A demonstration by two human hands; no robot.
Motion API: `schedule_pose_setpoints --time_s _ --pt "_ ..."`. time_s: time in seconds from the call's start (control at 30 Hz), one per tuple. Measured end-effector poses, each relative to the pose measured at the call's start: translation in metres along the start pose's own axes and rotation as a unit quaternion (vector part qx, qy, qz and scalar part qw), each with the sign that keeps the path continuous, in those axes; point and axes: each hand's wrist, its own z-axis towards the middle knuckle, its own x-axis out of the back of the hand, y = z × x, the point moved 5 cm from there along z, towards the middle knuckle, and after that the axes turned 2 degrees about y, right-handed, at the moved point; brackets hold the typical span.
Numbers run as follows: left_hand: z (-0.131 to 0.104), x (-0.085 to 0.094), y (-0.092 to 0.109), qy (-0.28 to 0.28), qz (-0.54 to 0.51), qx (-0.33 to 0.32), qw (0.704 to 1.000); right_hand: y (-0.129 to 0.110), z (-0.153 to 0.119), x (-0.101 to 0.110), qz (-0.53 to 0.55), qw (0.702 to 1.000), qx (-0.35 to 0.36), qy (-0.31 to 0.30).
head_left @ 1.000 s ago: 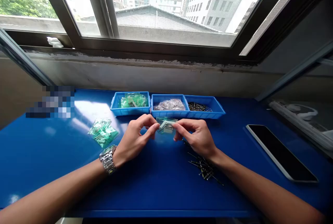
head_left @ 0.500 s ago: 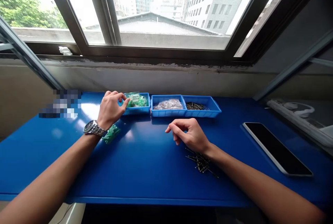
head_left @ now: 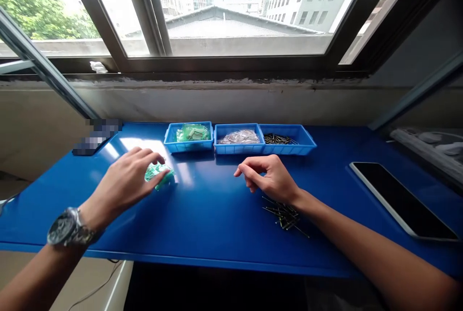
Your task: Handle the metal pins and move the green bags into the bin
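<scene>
Your left hand (head_left: 125, 181): front-left of the middle bin (head_left: 238, 149), fingers open around green packets (head_left: 155, 169) on the table (head_left: 206, 214); can't tell if touching. Your right hand (head_left: 269, 176): front-right of that bin, fingers curled, can't tell if tips meet. Thin dark fasteners (head_left: 284, 214): same side, nearer you.

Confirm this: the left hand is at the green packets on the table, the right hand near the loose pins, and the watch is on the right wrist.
Not right: the head view shows the watch on the left wrist. The rest holds: the left hand is at the green packets on the table and the right hand near the loose pins.
</scene>
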Motion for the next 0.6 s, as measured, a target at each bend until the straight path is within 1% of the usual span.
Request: schedule_pose_setpoints --time_s 0.07,0.17,0.23,0.33,0.4,0.47,0.5,0.53,0.57,0.6 --pt "-0.018 -0.013 0.004 -0.013 0.039 -0.016 0.999 0.001 0.000 -0.001 -0.003 1.000 0.000 -0.004" --pt "-0.033 -0.026 0.009 0.005 0.042 -0.022 0.999 0.001 0.000 -0.001 -0.007 1.000 0.000 -0.004" --pt "-0.036 -0.027 0.011 0.027 0.041 -0.024 0.999 0.001 0.000 -0.001 -0.008 1.000 0.002 -0.002" --pt "-0.035 -0.020 0.016 0.074 0.005 -0.024 0.997 0.000 -0.001 0.000 -0.010 1.000 0.006 0.002" --pt "-0.031 -0.011 0.022 0.110 -0.062 -0.013 0.992 0.001 -0.001 0.000 -0.013 1.000 0.006 -0.001" --pt "-0.023 -0.003 0.031 0.132 -0.160 0.026 0.978 0.002 0.000 -0.001 -0.016 1.000 -0.003 -0.010" --pt "-0.017 -0.003 0.037 0.121 -0.227 0.058 0.965 0.003 0.000 -0.001 -0.015 1.000 -0.012 -0.015" --pt "-0.009 -0.005 0.044 0.099 -0.308 0.083 0.943 0.004 0.000 -0.001 -0.010 1.000 -0.022 -0.018" --pt "0.000 -0.008 0.053 0.079 -0.384 0.103 0.914 0.005 0.000 -0.001 0.001 0.999 -0.035 -0.019" --pt "0.009 -0.012 0.063 0.060 -0.444 0.112 0.887 0.006 0.001 -0.001 0.017 0.998 -0.048 -0.020"
